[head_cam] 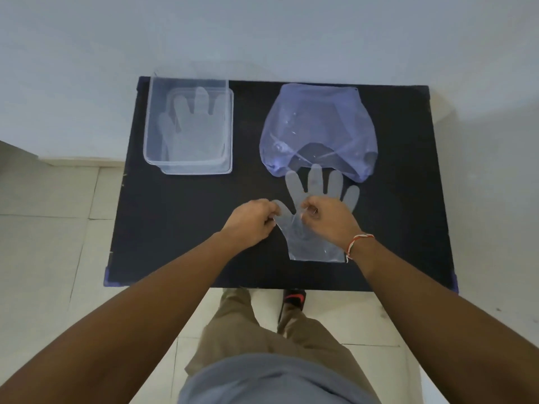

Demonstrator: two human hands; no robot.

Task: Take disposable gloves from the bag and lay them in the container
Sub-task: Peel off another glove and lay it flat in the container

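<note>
Two hands: both were curled over one clear glove (313, 196) near the front middle of the black table (180, 228).
Left hand (250, 221): fingers were bunched, pinching the glove at its thumb side, where the thumb piece stuck out to the left.
Right hand (326, 218): fingers were closed in a pinch on the glove's palm area, the wrist lying over the glove's right edge.
Glove: it lay flat on the table, fingers pointing away from the person, cuff toward them; its fingertips reached up to the mouth of the bag (318, 123), and the middle fingertip touched or overlapped the bag's lower edge.
Bag: bluish, see-through plastic, slumped on the far right part of the table with its opening facing the person; what was left inside I could not tell.
Container (151, 126): clear, rectangular, on the far left of the table, well apart from the bag.
Inside the container: a clear glove (195, 126) lay flat on the bottom, fingers pointing away; whether it was one or a stack I could not tell.
Wristband (357, 243): a red and white thread band sat on the right wrist.
Person: stood at the table's near edge on a pale tiled floor (43, 243), both bare forearms reaching forward.
</note>
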